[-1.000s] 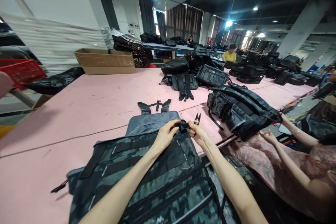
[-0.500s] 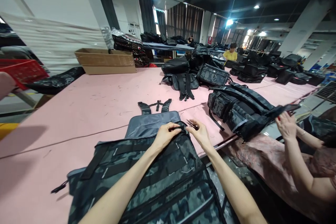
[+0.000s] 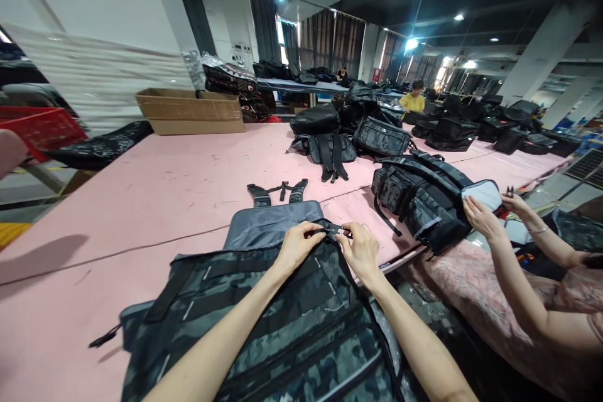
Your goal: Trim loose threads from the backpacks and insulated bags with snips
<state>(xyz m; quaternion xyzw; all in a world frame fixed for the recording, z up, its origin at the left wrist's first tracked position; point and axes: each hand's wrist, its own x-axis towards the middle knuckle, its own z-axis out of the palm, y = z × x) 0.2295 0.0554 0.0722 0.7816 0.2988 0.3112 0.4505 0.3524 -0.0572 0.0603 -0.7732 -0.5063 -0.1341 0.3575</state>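
Observation:
A dark camouflage backpack (image 3: 264, 308) lies across the table in front of me, its grey flap (image 3: 268, 223) folded out at the far side. My left hand (image 3: 299, 244) pinches the black edge of the backpack at its far right corner. Just right of it, my right hand (image 3: 360, 248) is closed around small dark thread snips (image 3: 340, 231), whose tips point left at that same edge. The blades lie close to the left fingertips; whether they touch the fabric I cannot tell. Shoulder straps (image 3: 277, 193) stick out beyond the flap.
At right a co-worker's hands (image 3: 485, 217) hold a light-lined flap on another camouflage backpack (image 3: 424, 201). More bags (image 3: 351, 129) are heaped farther back on the pink table (image 3: 141, 201). A cardboard box (image 3: 191, 112) stands at the far left edge.
My right hand has brought the snips left to the edge by my left fingers. My left hand stays put. The co-worker's hands have shifted left, turning up a pale flap.

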